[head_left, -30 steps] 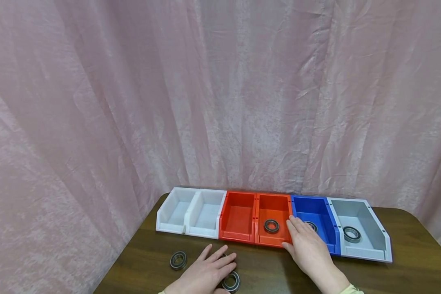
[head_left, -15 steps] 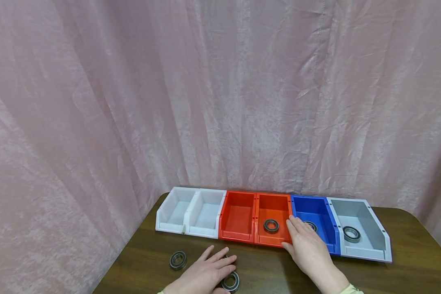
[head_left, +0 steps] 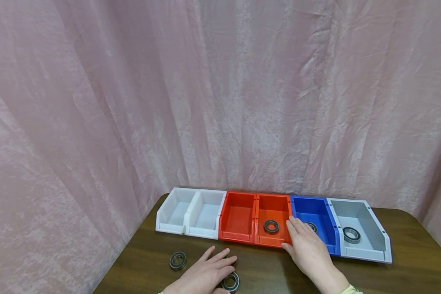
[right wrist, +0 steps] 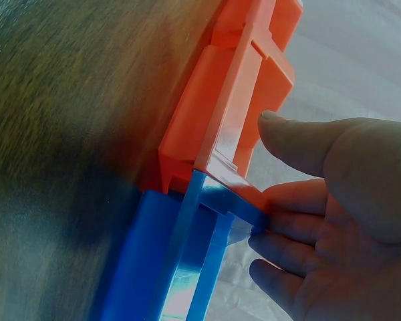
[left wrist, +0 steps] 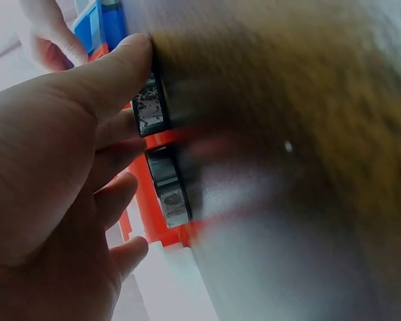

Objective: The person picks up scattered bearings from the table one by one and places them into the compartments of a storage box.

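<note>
My left hand (head_left: 202, 275) is spread low over the table with its fingers apart. Near its thumb and partly under it lies a ball bearing (head_left: 230, 281); another is mostly hidden beneath the fingers. Two bearings, a nearer one (left wrist: 150, 107) and a farther one (left wrist: 167, 187), show edge-on by these fingers in the left wrist view. Left of the hand lies a separate bearing (head_left: 178, 260). My right hand (head_left: 308, 249) rests its fingers where the orange bin (head_left: 273, 206) meets the blue bin (head_left: 310, 205), gripping nothing. One bearing (head_left: 271, 226) lies in the orange bin, another (head_left: 311, 226) in the blue.
Along the back of the wooden table (head_left: 143, 255) stands a row of bins. Two white bins (head_left: 207, 208) are at the left, then a red bin (head_left: 239, 208). At the right end, a grey bin (head_left: 369, 237) holds a bearing (head_left: 351, 234). A pink curtain (head_left: 220, 102) hangs behind.
The left hand's fingers have shifted very slightly. My right hand and the bearings stay where they were.
</note>
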A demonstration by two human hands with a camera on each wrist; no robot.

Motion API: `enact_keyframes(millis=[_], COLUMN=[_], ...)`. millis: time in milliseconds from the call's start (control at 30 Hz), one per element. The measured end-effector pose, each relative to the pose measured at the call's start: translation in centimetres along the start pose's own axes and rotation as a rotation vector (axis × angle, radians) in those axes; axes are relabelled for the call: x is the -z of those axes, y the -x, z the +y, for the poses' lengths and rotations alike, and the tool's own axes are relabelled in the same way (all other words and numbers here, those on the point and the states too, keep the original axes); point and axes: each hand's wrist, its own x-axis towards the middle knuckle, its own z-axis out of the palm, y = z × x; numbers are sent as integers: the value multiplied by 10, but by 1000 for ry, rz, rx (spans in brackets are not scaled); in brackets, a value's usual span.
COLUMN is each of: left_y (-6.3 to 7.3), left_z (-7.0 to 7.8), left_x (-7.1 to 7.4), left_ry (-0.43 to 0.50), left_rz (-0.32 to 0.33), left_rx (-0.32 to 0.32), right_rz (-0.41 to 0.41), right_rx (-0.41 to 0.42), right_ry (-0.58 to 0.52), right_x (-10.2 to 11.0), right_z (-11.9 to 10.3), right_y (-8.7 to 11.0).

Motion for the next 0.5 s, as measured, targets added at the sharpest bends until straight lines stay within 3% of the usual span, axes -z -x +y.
enact_keyframes(millis=[233, 500], left_y=[-2, -3], left_z=[2, 3], left_x=[1, 2], left_ry=[33, 11], left_rz=[-32, -20], left_rx=[18, 5], right_rz=[-11, -9], right_rx=[-5, -3], right_ry=[-3, -3], right_x=[0, 0], right_z=[0, 0], right_y=[0, 0])
